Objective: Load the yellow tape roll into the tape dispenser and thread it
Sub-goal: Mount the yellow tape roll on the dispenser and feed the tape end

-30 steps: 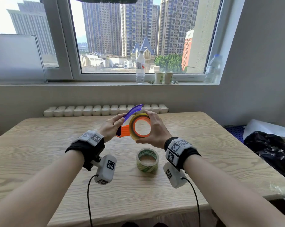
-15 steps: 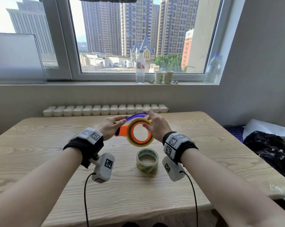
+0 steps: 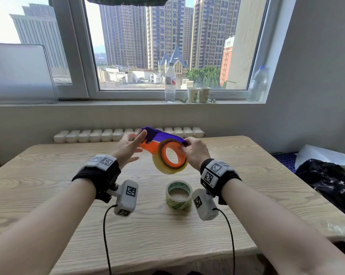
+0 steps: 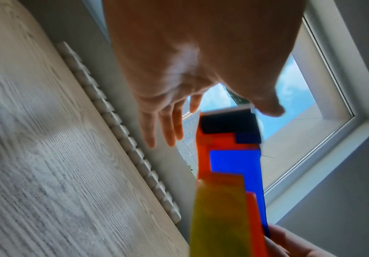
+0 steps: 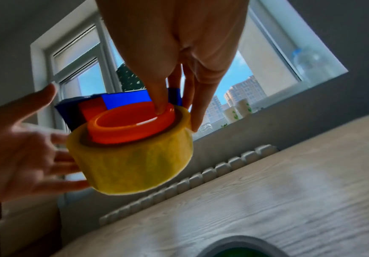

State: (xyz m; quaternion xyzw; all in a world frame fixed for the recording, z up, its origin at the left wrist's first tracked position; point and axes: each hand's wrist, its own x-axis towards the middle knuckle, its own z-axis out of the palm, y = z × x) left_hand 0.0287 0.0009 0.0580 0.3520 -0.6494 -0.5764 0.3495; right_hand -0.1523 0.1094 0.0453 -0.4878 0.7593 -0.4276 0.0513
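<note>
Head view: right hand point(image 3: 195, 153) pinching dispenser point(image 3: 161, 138), yellow tape roll point(image 3: 168, 167) seated on its orange hub, held above table point(image 3: 48, 175); left hand point(image 3: 128, 148) spread, fingers straight, beside dispenser.

Left wrist: straight fingers point(image 4: 163, 127), gripping nothing.

Right wrist: fingers point(image 5: 197, 104) clamped round roll edge.

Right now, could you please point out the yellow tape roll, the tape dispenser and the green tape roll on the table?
yellow tape roll point(image 5: 135, 167): right wrist view, outer yellow band.
tape dispenser point(image 3: 163, 134): head view, purple top cover.
green tape roll point(image 3: 179, 202): head view, near side wall.
</note>
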